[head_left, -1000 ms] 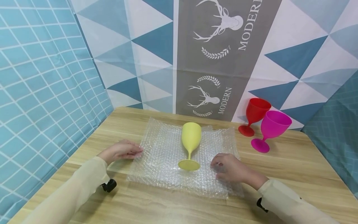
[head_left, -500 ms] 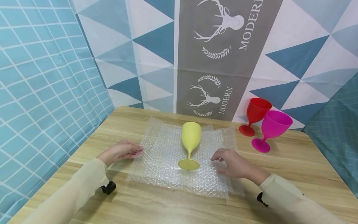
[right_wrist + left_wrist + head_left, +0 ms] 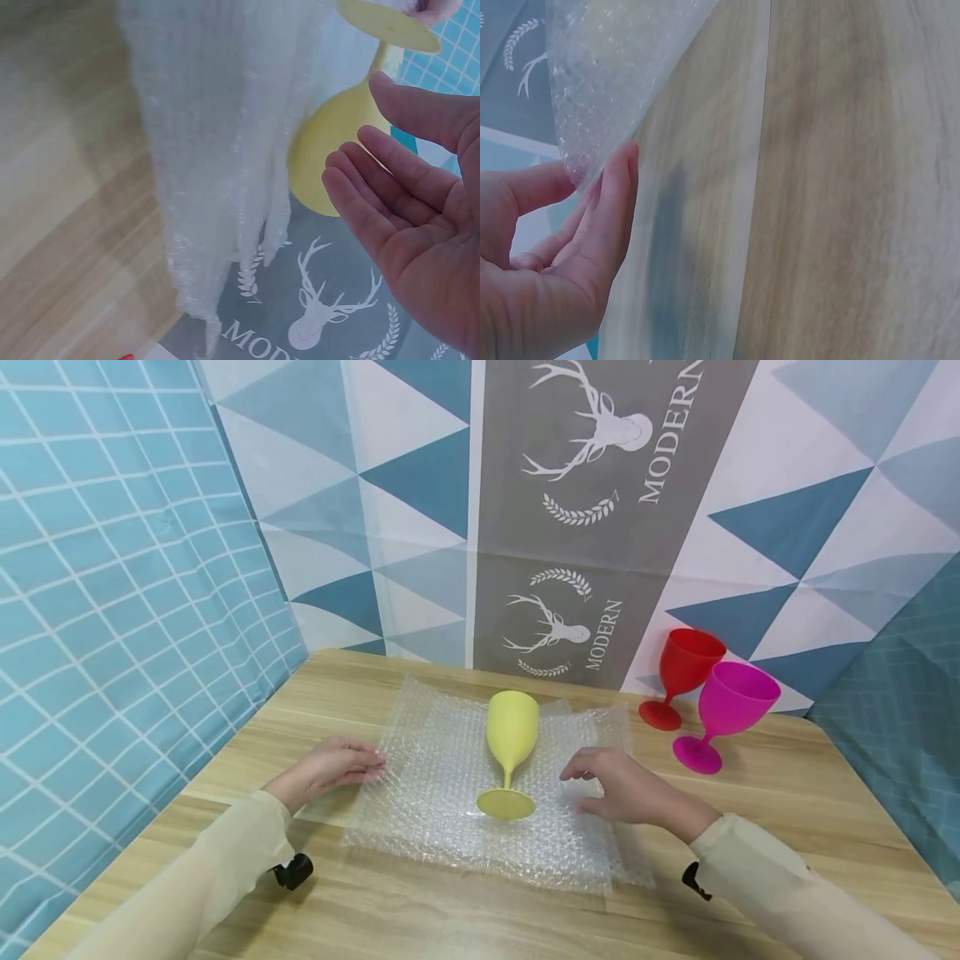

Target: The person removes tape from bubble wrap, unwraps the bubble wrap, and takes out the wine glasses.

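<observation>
A yellow goblet [image 3: 513, 727] lies on its side on a sheet of bubble wrap [image 3: 435, 793], its foot toward the near side. My left hand [image 3: 333, 768] pinches the sheet's left edge between thumb and fingers; the left wrist view shows the bubble wrap [image 3: 622, 75] caught at the fingertips. To the right of the goblet my right hand [image 3: 626, 789] hovers over the wrap, holding nothing. In the right wrist view its fingers [image 3: 382, 195] are relaxed and the thumb stands apart, with the goblet [image 3: 330, 142] behind them.
A red goblet [image 3: 684, 664] and a magenta goblet [image 3: 735, 702] stand upright at the back right of the wooden table [image 3: 420, 910]. Patterned sheets hang behind the table, and a blue grid sheet [image 3: 112, 593] hangs along its left side.
My right hand has risen slightly from the wrap and moved a little away from me, its thumb parting from the fingers. My left hand and the yellow goblet stay in place.
</observation>
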`<state>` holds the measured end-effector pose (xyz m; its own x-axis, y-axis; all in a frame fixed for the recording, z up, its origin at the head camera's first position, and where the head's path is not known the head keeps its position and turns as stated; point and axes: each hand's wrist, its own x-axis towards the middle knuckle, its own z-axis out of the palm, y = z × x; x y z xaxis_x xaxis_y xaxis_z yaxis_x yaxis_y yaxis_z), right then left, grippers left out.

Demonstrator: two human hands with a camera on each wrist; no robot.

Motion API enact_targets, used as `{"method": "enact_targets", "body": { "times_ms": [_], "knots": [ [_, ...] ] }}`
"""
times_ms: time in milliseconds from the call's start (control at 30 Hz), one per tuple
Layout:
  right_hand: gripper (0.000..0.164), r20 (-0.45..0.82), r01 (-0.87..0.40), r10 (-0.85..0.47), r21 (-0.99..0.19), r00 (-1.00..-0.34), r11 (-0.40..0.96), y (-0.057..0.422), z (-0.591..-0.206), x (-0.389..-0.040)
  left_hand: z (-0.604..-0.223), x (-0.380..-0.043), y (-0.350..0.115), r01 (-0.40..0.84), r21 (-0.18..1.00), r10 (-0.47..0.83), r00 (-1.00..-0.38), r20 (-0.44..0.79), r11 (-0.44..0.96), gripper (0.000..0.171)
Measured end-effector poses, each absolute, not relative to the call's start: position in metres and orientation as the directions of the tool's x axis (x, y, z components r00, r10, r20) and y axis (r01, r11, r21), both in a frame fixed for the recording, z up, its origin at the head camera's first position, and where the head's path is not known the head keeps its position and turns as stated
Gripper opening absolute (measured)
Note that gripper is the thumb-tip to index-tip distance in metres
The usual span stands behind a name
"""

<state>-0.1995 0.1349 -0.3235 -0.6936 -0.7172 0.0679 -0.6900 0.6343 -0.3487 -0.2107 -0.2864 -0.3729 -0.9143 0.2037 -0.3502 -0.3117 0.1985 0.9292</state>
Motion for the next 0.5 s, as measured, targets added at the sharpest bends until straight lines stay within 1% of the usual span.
{"method": "enact_targets", "body": {
  "times_ms": [200,333,500],
  "knots": [
    [0.033,0.032,-0.662,-0.697,-0.347,-0.716,0.664,0.126,-0.316,-0.210,-0.372,-0.210,-0.283,-0.323,0.925,0.185,-0.915,-0.359,0.198,0.037],
    [0.033,-0.006,-0.611,-0.666,-0.390,-0.746,0.689,0.122,-0.311,-0.220,-0.371,-0.210,-0.281,-0.337,0.925,0.176,-0.914,-0.366,0.173,0.041],
    [0.031,0.018,-0.595,-0.652,-0.431,-0.758,0.679,0.118,-0.307,-0.233,-0.371,-0.211,-0.281,-0.356,0.925,0.173,-0.911,-0.375,0.129,0.042]
  ]
}}
